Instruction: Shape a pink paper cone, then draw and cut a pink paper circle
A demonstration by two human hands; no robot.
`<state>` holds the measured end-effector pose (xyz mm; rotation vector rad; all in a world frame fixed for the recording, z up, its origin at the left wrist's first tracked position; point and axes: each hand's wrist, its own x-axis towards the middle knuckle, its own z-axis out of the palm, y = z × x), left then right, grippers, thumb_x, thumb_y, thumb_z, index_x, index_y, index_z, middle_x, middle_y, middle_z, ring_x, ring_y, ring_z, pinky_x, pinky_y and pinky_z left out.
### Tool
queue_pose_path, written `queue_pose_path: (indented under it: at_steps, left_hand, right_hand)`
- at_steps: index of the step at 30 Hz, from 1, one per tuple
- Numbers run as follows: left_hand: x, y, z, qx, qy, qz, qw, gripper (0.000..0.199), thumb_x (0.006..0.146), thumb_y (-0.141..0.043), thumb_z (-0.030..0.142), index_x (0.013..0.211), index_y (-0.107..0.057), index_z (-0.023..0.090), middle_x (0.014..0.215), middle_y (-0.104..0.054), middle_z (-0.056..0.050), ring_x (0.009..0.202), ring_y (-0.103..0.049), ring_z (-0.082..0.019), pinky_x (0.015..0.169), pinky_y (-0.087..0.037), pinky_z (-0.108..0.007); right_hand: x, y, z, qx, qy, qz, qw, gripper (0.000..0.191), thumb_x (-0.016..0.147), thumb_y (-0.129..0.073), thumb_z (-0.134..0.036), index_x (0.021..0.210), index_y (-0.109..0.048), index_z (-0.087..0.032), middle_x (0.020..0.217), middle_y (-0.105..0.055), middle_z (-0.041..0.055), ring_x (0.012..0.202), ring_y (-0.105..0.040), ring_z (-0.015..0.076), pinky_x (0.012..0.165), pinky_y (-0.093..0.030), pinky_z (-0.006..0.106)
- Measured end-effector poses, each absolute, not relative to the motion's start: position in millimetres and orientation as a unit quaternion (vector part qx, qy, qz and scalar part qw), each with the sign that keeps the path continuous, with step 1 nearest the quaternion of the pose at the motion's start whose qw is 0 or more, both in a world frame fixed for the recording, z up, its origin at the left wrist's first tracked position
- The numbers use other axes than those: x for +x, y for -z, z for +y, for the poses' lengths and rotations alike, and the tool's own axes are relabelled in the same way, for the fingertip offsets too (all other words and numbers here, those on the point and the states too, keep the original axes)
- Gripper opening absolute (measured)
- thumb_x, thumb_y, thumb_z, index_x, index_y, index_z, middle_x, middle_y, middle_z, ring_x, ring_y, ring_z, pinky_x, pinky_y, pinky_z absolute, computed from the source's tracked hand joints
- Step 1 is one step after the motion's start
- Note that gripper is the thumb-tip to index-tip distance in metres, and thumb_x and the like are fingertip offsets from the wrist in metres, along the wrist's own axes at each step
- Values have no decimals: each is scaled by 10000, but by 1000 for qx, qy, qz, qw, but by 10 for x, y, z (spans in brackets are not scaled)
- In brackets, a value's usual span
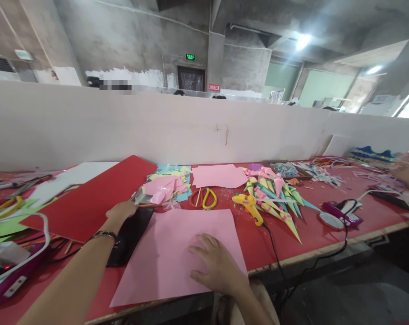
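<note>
A large pink paper sheet (170, 253) lies flat in front of me at the table's near edge. My right hand (214, 264) rests on it with the fingers spread. My left hand (121, 213) reaches over the upper end of a black flat object (131, 234), beside a big red sheet (99, 194). Its fingers are curled together, and what they grip, if anything, is hidden. Just beyond that hand lie small pink paper pieces (165, 187), partly in clear plastic. Yellow-handled scissors (209, 198) lie above the pink sheet.
Right of the sheet lies a yellow glue gun (250, 205), its cord hanging over the edge, beside a pile of paper cones (275, 194). Another pink sheet (219, 175) lies behind. Purple power strips (342, 214) flank both sides. A white partition (157, 126) closes the back; another person's hand (407, 174) is far right.
</note>
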<state>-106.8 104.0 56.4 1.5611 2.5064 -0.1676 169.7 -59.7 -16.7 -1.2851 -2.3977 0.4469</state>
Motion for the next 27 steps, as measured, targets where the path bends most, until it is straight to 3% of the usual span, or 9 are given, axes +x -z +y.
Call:
queue_pose_path:
  at_steps: [9,13,19,22,25,27]
  left_hand:
    - [-923,-625,732,601,10,798,-51,324,844,-491,330,1112,-509,147,1129,-548,-90,970,-554,-204,799,-476,-415]
    - [-811,-639,449,627,-3,774,-90,341,904,-259,213,1015,-490,-11,888,-620,-187,852,-610,-277,689,-464,-393]
    - [-684,-266,60,694,16,714,-92,321,885,-292,320,963,-496,85,775,-655,-131,791,-632,-265,615,-441,-305]
    - [-684,-124,-21,703,21,704,-95,293,883,-285,286,975,-494,103,827,-652,-138,822,-630,-276,587,-429,-307]
    - [-720,-103,-49,690,19,718,-89,299,888,-226,226,936,-499,114,859,-639,-136,797,-637,-273,548,-418,-318]
    - [-743,-110,-56,684,13,724,-86,291,887,-223,215,921,-496,120,885,-634,-131,804,-638,-266,542,-413,-317]
  right_hand:
    - [1695,188,-600,-458,-186,-845,204,506,809,-493,-501,1253,-461,-259,1387,-361,55,1295,-262,205,1079,-203,338]
    - [1698,181,-610,-461,-193,-843,201,506,805,-505,-484,1257,-459,-260,1391,-354,60,1293,-266,216,1075,-208,352]
    - [1700,197,-601,-461,-191,-841,210,513,786,-543,-452,1254,-459,-260,1387,-352,62,1298,-257,202,1074,-210,346]
    - [1663,208,-641,-477,-160,-832,233,527,776,-554,-446,1260,-446,-266,1418,-294,73,1320,-207,240,1076,-173,433]
    - [1651,227,-702,-483,-95,-814,308,394,800,-532,-325,1188,-501,-264,1330,-406,76,1265,-307,240,1061,-178,478]
    - [1719,250,-726,-491,-53,-780,384,289,808,-483,-210,1088,-550,-236,1151,-529,79,1130,-444,210,1002,-300,428]
